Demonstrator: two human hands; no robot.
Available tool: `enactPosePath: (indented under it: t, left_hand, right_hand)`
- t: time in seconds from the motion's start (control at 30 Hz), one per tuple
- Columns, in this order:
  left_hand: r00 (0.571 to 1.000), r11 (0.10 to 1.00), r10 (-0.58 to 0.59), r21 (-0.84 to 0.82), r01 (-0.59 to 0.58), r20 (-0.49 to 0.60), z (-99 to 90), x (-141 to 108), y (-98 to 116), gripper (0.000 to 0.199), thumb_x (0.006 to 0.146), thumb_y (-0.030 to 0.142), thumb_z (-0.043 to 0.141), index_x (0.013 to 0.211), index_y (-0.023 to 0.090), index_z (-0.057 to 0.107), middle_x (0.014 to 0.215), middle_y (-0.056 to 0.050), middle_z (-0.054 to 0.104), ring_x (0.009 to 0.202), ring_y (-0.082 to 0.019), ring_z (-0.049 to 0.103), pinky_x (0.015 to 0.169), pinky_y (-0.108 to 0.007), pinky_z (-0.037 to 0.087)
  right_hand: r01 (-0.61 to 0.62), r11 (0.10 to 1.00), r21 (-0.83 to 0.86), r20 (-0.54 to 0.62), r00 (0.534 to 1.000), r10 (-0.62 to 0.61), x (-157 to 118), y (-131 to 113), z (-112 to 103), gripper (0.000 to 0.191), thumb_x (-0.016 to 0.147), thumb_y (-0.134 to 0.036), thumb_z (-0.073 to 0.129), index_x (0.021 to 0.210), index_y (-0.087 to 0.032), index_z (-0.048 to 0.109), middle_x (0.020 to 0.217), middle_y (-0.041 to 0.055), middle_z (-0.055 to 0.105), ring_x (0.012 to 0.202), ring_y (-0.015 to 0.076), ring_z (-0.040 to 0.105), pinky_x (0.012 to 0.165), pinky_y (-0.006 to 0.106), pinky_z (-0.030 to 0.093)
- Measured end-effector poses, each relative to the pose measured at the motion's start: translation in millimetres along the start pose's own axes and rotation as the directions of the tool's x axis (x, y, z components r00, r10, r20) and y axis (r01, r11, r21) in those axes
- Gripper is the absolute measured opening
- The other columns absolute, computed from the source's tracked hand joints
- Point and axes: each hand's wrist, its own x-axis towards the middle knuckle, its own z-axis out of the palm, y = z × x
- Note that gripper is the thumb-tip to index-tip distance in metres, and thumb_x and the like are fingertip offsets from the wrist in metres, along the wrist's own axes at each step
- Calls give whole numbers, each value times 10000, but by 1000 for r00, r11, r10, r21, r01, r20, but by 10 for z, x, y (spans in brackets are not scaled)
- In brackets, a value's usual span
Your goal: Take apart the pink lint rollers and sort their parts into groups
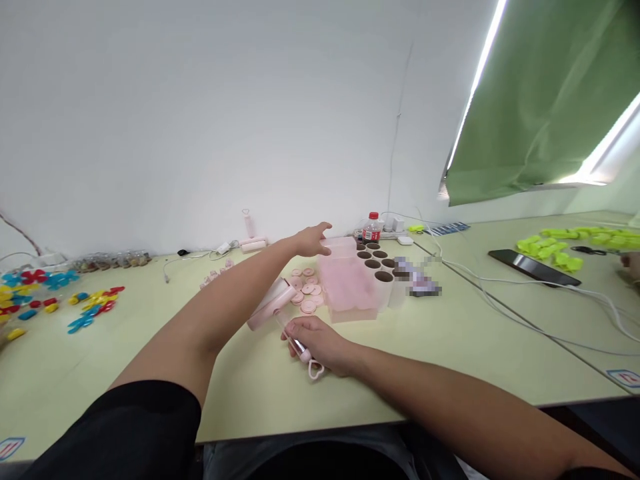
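My right hand (323, 343) is wrapped round the handle of a pink lint roller (301, 351), which has a heart-shaped loop at its near end. The roller's pink head (273, 305) points away to the left, just above or on the table. My left hand (311, 241) reaches forward with fingers stretched out, over the far end of a stack of pale pink translucent pieces (347, 283). Whether it touches the stack I cannot tell. Several round pink discs (309, 291) lie between the stack and the roller. My left forearm hides part of the table.
White rolls with brown cores (384, 276) stand right of the stack. Another pink lint roller (253, 244) is by the wall, near a red-capped bottle (371, 228). Coloured plastic pieces (93, 310) lie left; a phone (533, 267), cables and yellow-green pieces (550, 250) lie right.
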Motion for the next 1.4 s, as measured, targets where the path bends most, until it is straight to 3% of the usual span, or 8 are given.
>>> enactPosePath:
  t: [0.23, 0.4, 0.5, 0.63, 0.8, 1.03, 1.23, 1.4]
  left_hand:
    - [991, 966, 18, -253, -52, -135, -331, -300, -63, 599, 820, 429, 649, 1346, 186, 493, 1273, -129, 633, 1066, -228, 627, 850, -321, 497]
    - [996, 945, 9, -325, -36, -84, -813, -862, -278, 547, 826, 503, 630, 1292, 229, 545, 1140, -91, 692, 999, -218, 633, 834, -334, 478]
    - [1000, 959, -25, -284, 21, -12, -954, -1220, -475, 566, 803, 535, 643, 1280, 242, 554, 1120, -90, 689, 949, -215, 634, 787, -321, 482]
    - [996, 958, -72, -276, 83, 49, -918, -1579, -638, 559, 795, 554, 640, 1261, 255, 562, 1127, -83, 683, 992, -226, 623, 802, -315, 486]
    - [995, 950, -61, -302, 82, 80, -765, -1814, -607, 524, 806, 531, 635, 1248, 255, 574, 1087, -74, 677, 985, -219, 613, 826, -320, 481]
    - [997, 931, -19, -362, 47, 81, -601, -1837, -634, 639, 807, 535, 632, 1364, 248, 510, 934, -42, 667, 864, -191, 610, 795, -314, 482]
    - [994, 905, -21, -421, 63, 104, -579, -1836, -660, 614, 766, 515, 679, 1326, 276, 598, 1254, -76, 662, 1157, -262, 570, 983, -382, 451]
    - [996, 895, -47, -439, 77, 80, -616, -1871, -702, 582, 773, 490, 685, 1324, 319, 603, 1272, -52, 666, 1170, -250, 586, 975, -365, 472]
  right_hand:
    - [53, 998, 21, -28, 998, -52, 38, 38, 1, 309, 877, -482, 575, 849, -175, 567, 624, -40, 553, 422, 57, 366, 365, 175, 260]
    - [177, 983, 51, -47, 984, -174, 69, 79, -16, 426, 807, -604, 627, 835, -191, 529, 671, -46, 533, 444, 48, 335, 381, 176, 240]
    - [268, 963, 37, -46, 963, -266, 59, 67, -25, 486, 780, -660, 630, 803, -189, 513, 680, -37, 529, 477, 51, 351, 417, 183, 264]
    - [311, 950, 11, -27, 950, -311, 41, 52, -37, 520, 752, -691, 639, 811, -192, 505, 704, -29, 531, 504, 62, 371, 438, 194, 286]
    - [300, 954, -8, -5, 954, -300, 48, 94, -46, 509, 771, -681, 629, 820, -188, 515, 712, -24, 532, 509, 59, 370, 429, 183, 277]
    - [295, 955, -37, 16, 956, -294, 32, 110, -48, 466, 797, -638, 629, 820, -185, 520, 703, -24, 531, 497, 56, 375, 408, 171, 275]
    - [224, 975, 1, -12, 975, -224, 34, 141, -61, 426, 818, -612, 617, 900, -201, 539, 726, -31, 525, 471, 59, 362, 346, 162, 285]
    - [222, 975, 12, -31, 975, -221, 46, 130, -54, 401, 828, -590, 614, 920, -206, 544, 701, -32, 528, 495, 77, 450, 347, 156, 297]
